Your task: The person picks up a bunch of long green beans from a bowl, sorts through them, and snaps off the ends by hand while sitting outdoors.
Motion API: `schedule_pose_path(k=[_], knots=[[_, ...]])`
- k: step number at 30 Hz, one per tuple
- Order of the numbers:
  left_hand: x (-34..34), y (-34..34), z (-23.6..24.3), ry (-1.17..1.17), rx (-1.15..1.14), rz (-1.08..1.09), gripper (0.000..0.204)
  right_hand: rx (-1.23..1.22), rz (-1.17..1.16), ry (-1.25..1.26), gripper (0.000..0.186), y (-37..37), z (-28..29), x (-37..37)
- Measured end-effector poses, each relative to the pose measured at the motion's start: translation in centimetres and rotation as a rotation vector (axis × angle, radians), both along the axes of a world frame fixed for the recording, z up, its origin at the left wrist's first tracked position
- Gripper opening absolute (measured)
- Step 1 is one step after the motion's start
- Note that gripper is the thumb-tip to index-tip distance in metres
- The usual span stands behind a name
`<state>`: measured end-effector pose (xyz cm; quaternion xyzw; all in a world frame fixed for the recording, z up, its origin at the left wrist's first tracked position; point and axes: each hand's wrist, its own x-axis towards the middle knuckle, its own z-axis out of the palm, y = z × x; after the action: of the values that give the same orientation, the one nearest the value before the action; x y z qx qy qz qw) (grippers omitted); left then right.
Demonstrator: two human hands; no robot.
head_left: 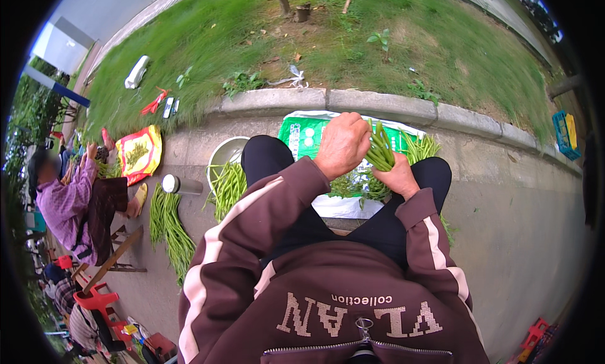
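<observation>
A bunch of slender green stems stands tilted between my hands, above a green and white plastic sack laid flat. My right hand is closed round the lower part of the bunch. Against its upper left side, my left hand is closed with fingertips pinched; whatever is between them is hidden. On the sack below lie loose leafy trimmings. More green stems rest at the sack's right, past my right hand. Left of my knee, a white basin has long stems heaped at it.
A stone kerb runs beyond the sack, with grass behind. To the left are a bundle of long stems on the pavement, a flask and a red-yellow sack. A seated person handles greens there. A blue crate stands far right.
</observation>
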<state>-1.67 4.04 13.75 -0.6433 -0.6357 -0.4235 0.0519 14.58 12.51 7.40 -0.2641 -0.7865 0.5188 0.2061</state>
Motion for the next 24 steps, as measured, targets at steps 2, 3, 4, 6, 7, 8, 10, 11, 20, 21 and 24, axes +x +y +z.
schedule_pose_path(k=[2, 3, 4, 6, 7, 8, 10, 11, 20, 21, 24], knots=[[0.2, -0.1, -0.8, -0.255, -0.032, 0.064, 0.004, 0.005, 0.025, -0.041, 0.018, -0.1, 0.0, 0.2], [-0.4, -0.4, -1.1, -0.418, -0.037, 0.095, 0.005, -0.001, 0.041, -0.045, 0.017, -0.3, -0.3, 0.2], [-1.1, -0.3, -1.2, -0.583, -0.046, 0.114, 0.006, -0.013, 0.004, -0.033, 0.016, -0.3, -0.3, 0.3], [-3.1, -0.3, -2.5, -0.922, 0.011, 0.056, 0.009, -0.026, -0.059, -0.009, 0.014, -0.2, 0.0, 0.3], [-3.4, -0.9, -2.4, -1.006, -0.018, -0.012, 0.010, -0.050, -0.071, -0.002, 0.014, 0.3, -0.3, 0.5], [-3.8, -1.7, -2.6, -0.959, -0.097, 0.007, 0.012, -0.067, -0.089, 0.007, 0.013, 0.8, -0.7, 0.6], [-4.2, -3.1, -3.4, -0.869, -0.179, 0.052, 0.014, -0.088, -0.093, 0.044, 0.013, 1.4, -0.6, 0.3], [-3.9, -3.6, -3.0, -0.827, -0.191, 0.078, 0.014, -0.103, -0.096, 0.035, 0.014, 1.5, -0.9, 0.2], [-3.9, -3.8, -7.3, -0.860, -0.219, 0.181, 0.012, -0.409, -0.080, 0.303, 0.014, 1.6, -0.1, -0.2], [-4.3, -3.9, -8.2, -0.885, -0.211, 0.200, 0.013, -0.446, -0.077, 0.329, 0.014, 1.6, 0.2, -0.2], [-4.1, -3.9, -8.7, -0.879, -0.283, 0.187, 0.015, -0.526, -0.071, 0.384, 0.018, 1.7, 0.5, 0.1]])
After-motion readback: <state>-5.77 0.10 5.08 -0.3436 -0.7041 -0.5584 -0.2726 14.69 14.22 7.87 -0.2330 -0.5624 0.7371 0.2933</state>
